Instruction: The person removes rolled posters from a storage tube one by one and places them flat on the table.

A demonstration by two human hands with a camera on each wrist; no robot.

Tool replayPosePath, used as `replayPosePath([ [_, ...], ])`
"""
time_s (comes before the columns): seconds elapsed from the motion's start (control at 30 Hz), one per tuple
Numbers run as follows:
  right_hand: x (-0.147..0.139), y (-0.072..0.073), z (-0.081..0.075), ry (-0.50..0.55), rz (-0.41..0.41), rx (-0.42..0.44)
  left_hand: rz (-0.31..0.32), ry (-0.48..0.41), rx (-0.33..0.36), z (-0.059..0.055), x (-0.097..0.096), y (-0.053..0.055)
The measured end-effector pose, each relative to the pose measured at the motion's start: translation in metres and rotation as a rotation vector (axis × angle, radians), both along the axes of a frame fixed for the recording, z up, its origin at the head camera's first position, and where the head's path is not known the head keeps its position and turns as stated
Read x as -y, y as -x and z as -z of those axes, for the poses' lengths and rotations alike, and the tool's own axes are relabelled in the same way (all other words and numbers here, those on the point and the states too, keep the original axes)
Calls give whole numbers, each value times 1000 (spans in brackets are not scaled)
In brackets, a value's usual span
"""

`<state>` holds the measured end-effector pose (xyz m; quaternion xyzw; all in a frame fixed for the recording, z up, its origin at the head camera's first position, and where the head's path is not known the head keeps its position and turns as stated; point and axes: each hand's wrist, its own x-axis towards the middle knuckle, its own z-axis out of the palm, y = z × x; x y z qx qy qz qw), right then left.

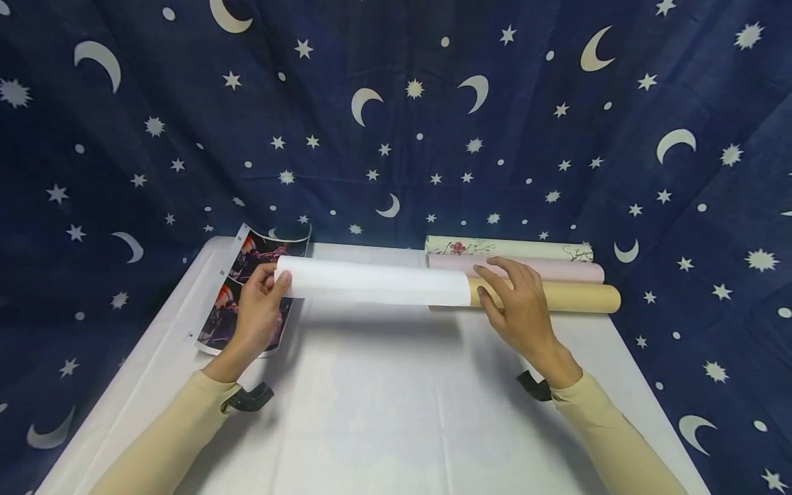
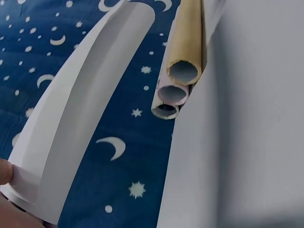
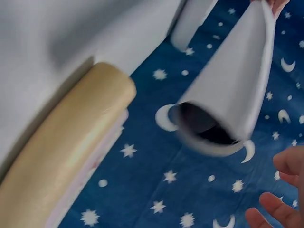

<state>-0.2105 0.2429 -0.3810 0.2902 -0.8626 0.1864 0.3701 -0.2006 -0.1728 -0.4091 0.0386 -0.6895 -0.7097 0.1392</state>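
Observation:
My left hand pinches the left end of a rolled sheet of paper, thumb in front. The roll is white outside and dark inside its open end, and it is held level above the table. Near its right end is my right hand, fingers spread and slightly bent. In the right wrist view these fingers stand apart from the paper and hold nothing. Behind the right hand lies a tan paper roll, partly hidden by the hand and the white sheet.
A pink roll and a floral-patterned roll lie behind the tan one. At the back left, a curled sheet with dark, colourful pictures rests on the white table. A blue moon-and-star cloth hangs behind.

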Motion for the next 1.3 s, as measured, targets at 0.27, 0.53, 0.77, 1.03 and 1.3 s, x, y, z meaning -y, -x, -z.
replayPosePath([
  [0.27,19,-13,0,-125,-46,89,31,106,-54,3,-25,7],
  [0.53,30,-15,12,-300,7,209,96,229,-98,3,-39,6],
  [0.77,34,-16,17,-334,5,304,124,256,-116,2,-47,4],
  [1.03,33,-10,21,-295,-88,275,151,235,-132,-3,-49,5],
  [1.3,31,-6,32,-234,-127,170,102,226,-111,-4,-49,3],
])
